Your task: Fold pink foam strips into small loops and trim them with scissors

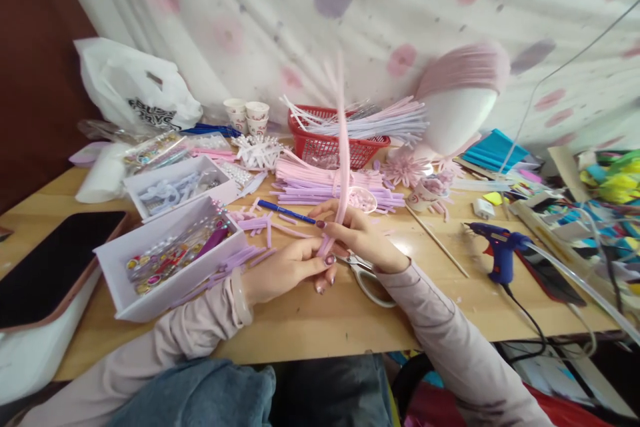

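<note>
My left hand (pixel 295 267) pinches the lower end of some pink pipe cleaners (pixel 344 153), which stand upright above the table's front half. Higher up on the same pipe cleaners, my right hand (pixel 363 237) has its fingers closed round them. Below my right hand lies a pair of scissors (pixel 373 287), its blades partly hidden by the hands. A blue pen (pixel 285 211) rests just behind my fingers. Bundles of pink and purple pipe cleaners (pixel 320 195) lie farther back, and short purple cut pieces (pixel 257 221) are scattered left of my hands.
White boxes of beads and trinkets (pixel 113 280) stand at the left near a phone (pixel 55 260). At the back is a red basket (pixel 335 150) of pipe cleaners, beside a white head form (pixel 460 113). A blue glue gun (pixel 500 250) with its cord and a wooden stick (pixel 437 241) are at the right.
</note>
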A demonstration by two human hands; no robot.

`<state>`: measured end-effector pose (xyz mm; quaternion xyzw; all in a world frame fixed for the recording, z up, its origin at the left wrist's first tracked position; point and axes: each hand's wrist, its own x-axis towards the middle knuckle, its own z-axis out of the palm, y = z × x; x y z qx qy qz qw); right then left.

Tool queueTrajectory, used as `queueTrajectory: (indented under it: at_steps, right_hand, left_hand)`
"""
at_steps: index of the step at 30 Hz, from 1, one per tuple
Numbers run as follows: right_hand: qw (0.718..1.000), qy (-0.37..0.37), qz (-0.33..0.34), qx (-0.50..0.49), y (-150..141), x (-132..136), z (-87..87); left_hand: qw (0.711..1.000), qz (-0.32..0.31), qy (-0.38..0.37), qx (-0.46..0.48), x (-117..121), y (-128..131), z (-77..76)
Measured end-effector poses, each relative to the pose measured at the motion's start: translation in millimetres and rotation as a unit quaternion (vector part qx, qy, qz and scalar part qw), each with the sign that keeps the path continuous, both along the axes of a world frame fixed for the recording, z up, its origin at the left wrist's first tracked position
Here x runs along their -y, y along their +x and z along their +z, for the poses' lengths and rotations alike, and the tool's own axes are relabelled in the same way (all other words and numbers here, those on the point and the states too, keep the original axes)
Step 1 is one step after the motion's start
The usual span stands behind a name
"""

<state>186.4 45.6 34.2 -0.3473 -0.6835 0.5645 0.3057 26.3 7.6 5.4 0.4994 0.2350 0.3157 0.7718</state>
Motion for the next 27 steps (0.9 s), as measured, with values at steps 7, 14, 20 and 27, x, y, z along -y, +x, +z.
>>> queueTrajectory:
  at_steps: [7,14,20,27]
  right_hand:
    - [0.998,-0.012,-0.045,-0.033,5.5,-4.9,3.2]
    - [0.998,0.005,-0.051,-0.032,4.9,-3.8,0.9]
    - [0.999,0.006,-0.031,-0.033,1.5,1.4,-0.9]
    - [0.998,0.015,-0.029,-0.061,-4.5,4.8,-2.7]
  left_hand:
    - [1.000,-0.021,0.015,0.001,-2.3,-6.3,5.5]
    - [0.989,0.073,0.089,-0.096,-0.7,-6.4,2.7]
    - [0.954,0.157,0.185,-0.175,1.9,-8.2,3.6]
    - [0.895,0.242,0.308,-0.213,2.0,-10.7,7.2]
